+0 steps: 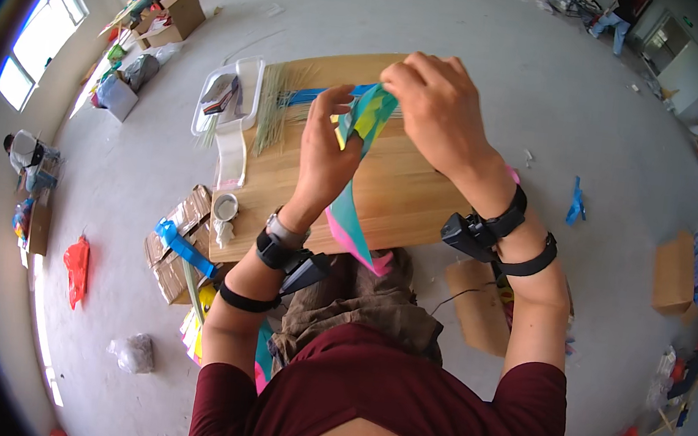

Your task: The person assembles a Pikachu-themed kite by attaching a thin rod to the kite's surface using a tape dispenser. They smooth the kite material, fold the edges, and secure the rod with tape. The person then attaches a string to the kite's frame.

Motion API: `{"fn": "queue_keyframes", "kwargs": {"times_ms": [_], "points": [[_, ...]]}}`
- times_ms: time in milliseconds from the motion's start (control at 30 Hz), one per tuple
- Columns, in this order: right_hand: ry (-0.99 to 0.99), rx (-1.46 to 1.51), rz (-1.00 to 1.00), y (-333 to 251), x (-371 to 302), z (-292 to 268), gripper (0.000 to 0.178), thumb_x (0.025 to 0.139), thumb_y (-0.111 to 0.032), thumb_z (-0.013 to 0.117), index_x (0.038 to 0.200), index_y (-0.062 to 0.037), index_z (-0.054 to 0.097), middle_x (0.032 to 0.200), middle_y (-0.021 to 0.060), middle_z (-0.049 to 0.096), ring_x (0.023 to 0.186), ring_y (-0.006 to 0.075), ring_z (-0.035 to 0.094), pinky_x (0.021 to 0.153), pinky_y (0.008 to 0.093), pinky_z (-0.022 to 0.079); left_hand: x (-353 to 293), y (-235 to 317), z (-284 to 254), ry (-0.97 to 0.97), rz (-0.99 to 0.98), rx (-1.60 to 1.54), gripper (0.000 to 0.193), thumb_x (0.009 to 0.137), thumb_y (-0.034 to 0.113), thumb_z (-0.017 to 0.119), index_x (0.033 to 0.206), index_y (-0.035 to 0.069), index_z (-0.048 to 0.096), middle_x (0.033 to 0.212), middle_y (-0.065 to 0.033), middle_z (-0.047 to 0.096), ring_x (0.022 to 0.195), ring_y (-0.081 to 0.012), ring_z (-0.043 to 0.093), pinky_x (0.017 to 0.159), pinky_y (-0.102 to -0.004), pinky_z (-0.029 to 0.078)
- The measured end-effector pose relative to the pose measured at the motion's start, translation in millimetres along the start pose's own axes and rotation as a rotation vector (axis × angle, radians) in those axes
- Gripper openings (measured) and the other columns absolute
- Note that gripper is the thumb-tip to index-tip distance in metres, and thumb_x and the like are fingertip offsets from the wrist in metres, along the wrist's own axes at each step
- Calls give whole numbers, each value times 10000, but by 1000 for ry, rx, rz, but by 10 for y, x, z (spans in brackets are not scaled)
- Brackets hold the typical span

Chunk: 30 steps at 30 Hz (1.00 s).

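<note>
A thin strip of multicoloured fabric point(346, 206), teal, yellow, green and pink, stretches between my hands over the wooden table. My right hand point(443, 109) pinches its upper end, fingers closed. Lower and to the left, my left hand point(328, 152) has its fingers curled around the fabric, partly hidden by it. The rest of the strip hangs down past the table's near edge to a pink pointed tip. Behind the hands, a bundle of thin pale sticks point(273, 108) and some blue strips point(311, 95) lie on the tabletop point(402, 198).
A clear plastic tub point(251, 93) holding tools stands at the table's far left. A roll of tape point(226, 206) sits near the left edge. Cardboard boxes flank the table: a taped box point(178, 264) left, an open box point(477, 308) right. Other people work farther off.
</note>
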State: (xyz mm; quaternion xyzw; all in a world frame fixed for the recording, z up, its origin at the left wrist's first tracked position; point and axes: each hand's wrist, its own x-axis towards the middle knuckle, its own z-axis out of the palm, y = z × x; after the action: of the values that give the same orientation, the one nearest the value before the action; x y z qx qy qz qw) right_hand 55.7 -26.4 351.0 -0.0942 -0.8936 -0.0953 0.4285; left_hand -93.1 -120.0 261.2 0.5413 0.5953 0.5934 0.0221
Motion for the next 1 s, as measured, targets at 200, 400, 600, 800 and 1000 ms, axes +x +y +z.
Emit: {"fn": "queue_keyframes", "kwargs": {"times_ms": [200, 400, 600, 800, 1000], "points": [[312, -46, 39, 39, -95, -55, 123, 831, -42, 724, 920, -108, 670, 820, 27, 631, 801, 238, 626, 772, 362, 471, -101, -154, 77, 157, 48, 217, 677, 693, -133, 673, 1328, 40, 513, 1262, -150, 567, 1131, -345, 566, 987, -421, 477], [483, 64, 192, 196, -240, -84, 80, 889, -38, 724, 946, -83, 692, 851, 40, 665, 785, 237, 643, 709, 337, 501, -371, -546, 15, 252, -30, 349, 666, 684, -110, 720, 1301, 54, 532, 1263, -162, 567, 1159, -364, 547, 1018, -444, 453], [552, 214, 500, 594, -536, -96, 72, 922, -86, 734, 965, -34, 708, 866, 36, 714, 778, 136, 667, 750, 278, 526, -796, -1085, -247, 248, -64, 426, 609, 688, -95, 713, 1260, 73, 585, 1279, -163, 578, 1238, -390, 514, 1058, -469, 413], [533, 295, 684, 1178, -1071, 80, 77, 967, -102, 692, 980, -26, 688, 843, 7, 687, 734, 89, 616, 730, 250, 500, -1087, -1252, -692, 243, -18, 501, 482, 716, -49, 736, 1169, 73, 625, 1192, -137, 641, 1143, -363, 584, 985, -441, 452], [478, 352, 807, 1530, -1739, 403, 97, 980, -110, 678, 1010, -18, 682, 852, -2, 677, 725, 77, 585, 715, 229, 483, -921, -1037, -1085, 142, 197, 606, 319, 744, -77, 694, 1033, 52, 655, 1035, -112, 688, 996, -331, 644, 886, -417, 492]]}}
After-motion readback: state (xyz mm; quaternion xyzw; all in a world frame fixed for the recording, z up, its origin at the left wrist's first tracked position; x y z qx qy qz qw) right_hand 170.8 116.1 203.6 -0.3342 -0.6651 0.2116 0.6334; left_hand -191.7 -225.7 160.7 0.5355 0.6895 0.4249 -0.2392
